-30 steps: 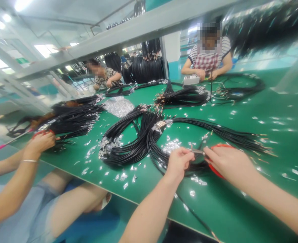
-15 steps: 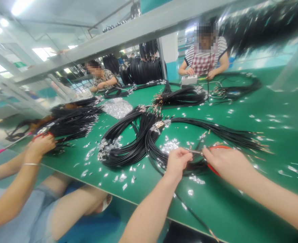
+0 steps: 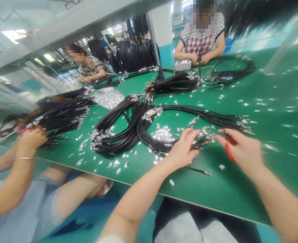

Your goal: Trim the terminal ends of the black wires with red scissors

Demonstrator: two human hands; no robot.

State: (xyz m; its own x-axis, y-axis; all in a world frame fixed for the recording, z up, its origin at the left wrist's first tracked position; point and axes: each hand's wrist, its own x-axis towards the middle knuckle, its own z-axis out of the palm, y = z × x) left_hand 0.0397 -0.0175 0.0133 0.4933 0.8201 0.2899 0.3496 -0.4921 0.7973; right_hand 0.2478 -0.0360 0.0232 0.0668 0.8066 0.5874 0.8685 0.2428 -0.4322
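Observation:
My left hand reaches over the near coil of black cables, its thumb and fingers spread apart. Just past its fingertips lies a bunch of stripped cable ends with copper tips. One single cable sticks out on the table below this hand. Red-handled scissors sit in my right hand, to the right of those ends; their blades point away from me and are partly hidden by the fingers. Scraps of silvery foil lie inside the coil.
Another cable coil and a foil pile are to the left on the green table. A co-worker's hand works at a cable stack on the left. Across the table sit two people, beneath a grey beam.
My left hand has gone from a pinch on a cable end to spread fingers. The scissors have moved right, away from it, and turned to point forward. The view has tipped downward.

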